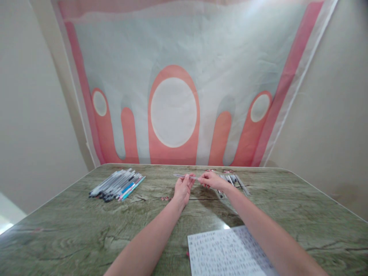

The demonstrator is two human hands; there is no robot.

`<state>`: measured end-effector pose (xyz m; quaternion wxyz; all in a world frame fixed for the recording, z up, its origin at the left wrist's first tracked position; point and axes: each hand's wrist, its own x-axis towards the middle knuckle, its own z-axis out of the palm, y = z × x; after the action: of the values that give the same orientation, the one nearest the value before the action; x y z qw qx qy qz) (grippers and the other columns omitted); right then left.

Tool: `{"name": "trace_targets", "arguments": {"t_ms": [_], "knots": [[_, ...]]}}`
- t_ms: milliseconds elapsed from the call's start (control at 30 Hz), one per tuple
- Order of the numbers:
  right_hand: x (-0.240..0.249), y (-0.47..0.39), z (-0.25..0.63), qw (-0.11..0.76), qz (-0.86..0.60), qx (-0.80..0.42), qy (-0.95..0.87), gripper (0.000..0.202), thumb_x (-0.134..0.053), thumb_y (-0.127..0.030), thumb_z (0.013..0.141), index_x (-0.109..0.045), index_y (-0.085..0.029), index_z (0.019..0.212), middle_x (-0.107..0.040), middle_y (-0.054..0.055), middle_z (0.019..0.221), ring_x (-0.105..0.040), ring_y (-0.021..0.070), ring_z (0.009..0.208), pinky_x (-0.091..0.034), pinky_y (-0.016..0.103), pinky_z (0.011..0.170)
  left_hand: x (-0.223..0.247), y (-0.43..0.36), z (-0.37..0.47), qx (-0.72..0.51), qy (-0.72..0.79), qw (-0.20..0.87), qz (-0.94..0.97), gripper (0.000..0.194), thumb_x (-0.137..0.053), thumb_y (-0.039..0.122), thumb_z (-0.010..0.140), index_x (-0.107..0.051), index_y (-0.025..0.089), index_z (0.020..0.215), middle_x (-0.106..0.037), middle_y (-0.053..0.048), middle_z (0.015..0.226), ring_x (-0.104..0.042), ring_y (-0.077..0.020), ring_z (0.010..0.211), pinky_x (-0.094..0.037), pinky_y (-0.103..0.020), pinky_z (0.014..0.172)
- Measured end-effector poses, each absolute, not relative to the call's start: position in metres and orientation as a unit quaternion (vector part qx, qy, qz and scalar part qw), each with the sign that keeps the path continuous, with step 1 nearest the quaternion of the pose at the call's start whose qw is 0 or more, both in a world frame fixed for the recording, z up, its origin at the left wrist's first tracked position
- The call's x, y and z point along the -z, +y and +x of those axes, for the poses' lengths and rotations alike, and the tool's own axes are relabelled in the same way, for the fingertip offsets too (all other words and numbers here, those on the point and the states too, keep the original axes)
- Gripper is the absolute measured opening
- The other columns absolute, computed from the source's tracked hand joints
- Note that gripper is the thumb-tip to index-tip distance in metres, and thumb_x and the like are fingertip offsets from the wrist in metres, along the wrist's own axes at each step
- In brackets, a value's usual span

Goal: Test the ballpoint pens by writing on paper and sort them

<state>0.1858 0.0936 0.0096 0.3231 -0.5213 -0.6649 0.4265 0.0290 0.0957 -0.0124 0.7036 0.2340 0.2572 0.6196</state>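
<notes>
My left hand (183, 188) pinches a slim, clear pen (181, 175) above the middle of the table, the pen lying nearly level and pointing left. At its right end, the fingertips of my right hand (209, 180) are closed on it too. A big pile of pens (116, 184), mostly clear with dark ends and a few blue and pink ones, lies on the left of the table. Behind and beside my right hand is a smaller group of pens (243, 185), partly hidden by that hand and wrist.
The wood-patterned table (86, 230) reaches to a wall hanging (172, 42) with pink shapes. A sheet covered with handwriting (224, 253) lies near the front edge, partly under my right forearm.
</notes>
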Motion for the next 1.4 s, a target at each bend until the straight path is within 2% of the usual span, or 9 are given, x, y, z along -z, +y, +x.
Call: {"name": "trace_targets", "arguments": {"t_ms": [133,300,367,500,700,867,1067,1233,1400], "knots": [[-0.0087,0.0932,0.1855,0.303,-0.524,-0.468,-0.644,0.051,-0.033,-0.056,0.081,-0.058,-0.013,0.07,-0.06,0.004,0.062,-0.051,0.0081,0.049,-0.037,0.017,0.043,0.0143,0.0971,0.0287,-0.62,0.255,0.704,0.233,0.014,-0.058,0.014,0.075,-0.044,0.014,0.076,-0.065,-0.009,0.086,-0.063,-0.0138,0.08,-0.047,-0.03,0.08],[-0.0081,0.0929,0.1853,0.323,-0.517,-0.439,-0.66,0.038,-0.052,-0.051,0.073,-0.057,-0.014,0.069,-0.059,0.001,0.061,-0.049,0.0074,0.051,-0.037,0.016,0.044,0.0175,0.099,0.0279,-0.62,0.248,0.704,0.242,0.013,-0.057,0.014,0.076,-0.044,0.014,0.077,-0.065,-0.01,0.087,-0.063,-0.0144,0.082,-0.048,-0.029,0.079],[-0.0086,0.0925,0.1855,0.327,-0.522,-0.441,-0.653,0.04,-0.05,-0.053,0.073,-0.057,-0.014,0.072,-0.06,0.002,0.065,-0.05,0.0074,0.052,-0.037,0.016,0.044,0.0175,0.0991,0.0279,-0.62,0.247,0.704,0.244,0.012,-0.056,0.014,0.076,-0.044,0.014,0.077,-0.065,-0.01,0.086,-0.063,-0.0144,0.081,-0.048,-0.029,0.079],[-0.0099,0.0915,0.1847,0.309,-0.527,-0.466,-0.64,0.049,-0.035,-0.056,0.08,-0.059,-0.013,0.074,-0.062,0.004,0.068,-0.051,0.0079,0.052,-0.037,0.016,0.043,0.0161,0.0987,0.0279,-0.62,0.252,0.701,0.248,0.012,-0.055,0.013,0.077,-0.043,0.014,0.077,-0.065,-0.01,0.087,-0.063,-0.0139,0.08,-0.049,-0.028,0.077],[-0.0127,0.0902,0.1844,0.314,-0.538,-0.404,-0.67,0.038,-0.053,-0.051,0.072,-0.058,-0.013,0.069,-0.059,0.0,0.059,-0.049,0.0072,0.051,-0.037,0.016,0.046,0.0144,0.097,0.0276,-0.616,0.254,0.706,0.24,0.011,-0.055,0.012,0.077,-0.044,0.014,0.078,-0.065,-0.01,0.086,-0.063,-0.0146,0.081,-0.049,-0.027,0.077],[-0.0118,0.0902,0.1843,0.301,-0.53,-0.46,-0.645,0.045,-0.041,-0.054,0.078,-0.059,-0.014,0.072,-0.061,0.003,0.065,-0.051,0.0081,0.052,-0.037,0.017,0.044,0.0132,0.096,0.0272,-0.618,0.259,0.701,0.244,0.011,-0.055,0.012,0.077,-0.044,0.014,0.076,-0.065,-0.009,0.086,-0.063,-0.0139,0.08,-0.049,-0.028,0.079],[-0.0086,0.0931,0.1863,0.32,-0.53,-0.418,-0.665,0.035,-0.058,-0.049,0.069,-0.057,-0.014,0.067,-0.056,-0.001,0.055,-0.047,0.0066,0.047,-0.035,0.016,0.043,0.0166,0.0972,0.0272,-0.615,0.251,0.704,0.253,0.012,-0.056,0.014,0.077,-0.044,0.015,0.079,-0.065,-0.009,0.085,-0.063,-0.0142,0.082,-0.048,-0.028,0.078],[-0.0129,0.0883,0.1842,0.296,-0.516,-0.476,-0.648,0.044,-0.042,-0.054,0.078,-0.059,-0.013,0.073,-0.061,0.003,0.067,-0.051,0.0077,0.052,-0.037,0.017,0.043,0.0157,0.0971,0.0265,-0.615,0.257,0.702,0.252,0.012,-0.056,0.014,0.077,-0.044,0.015,0.078,-0.065,-0.008,0.085,-0.063,-0.0137,0.08,-0.048,-0.028,0.079],[-0.0112,0.0914,0.1856,0.313,-0.537,-0.417,-0.663,0.029,-0.058,-0.042,0.07,-0.057,-0.013,0.068,-0.055,-0.002,0.054,-0.046,0.006,0.048,-0.036,0.015,0.043,0.013,0.0955,0.0263,-0.618,0.262,0.698,0.25,0.013,-0.056,0.015,0.076,-0.043,0.015,0.076,-0.065,-0.009,0.084,-0.063,-0.0136,0.079,-0.048,-0.028,0.079]]}}
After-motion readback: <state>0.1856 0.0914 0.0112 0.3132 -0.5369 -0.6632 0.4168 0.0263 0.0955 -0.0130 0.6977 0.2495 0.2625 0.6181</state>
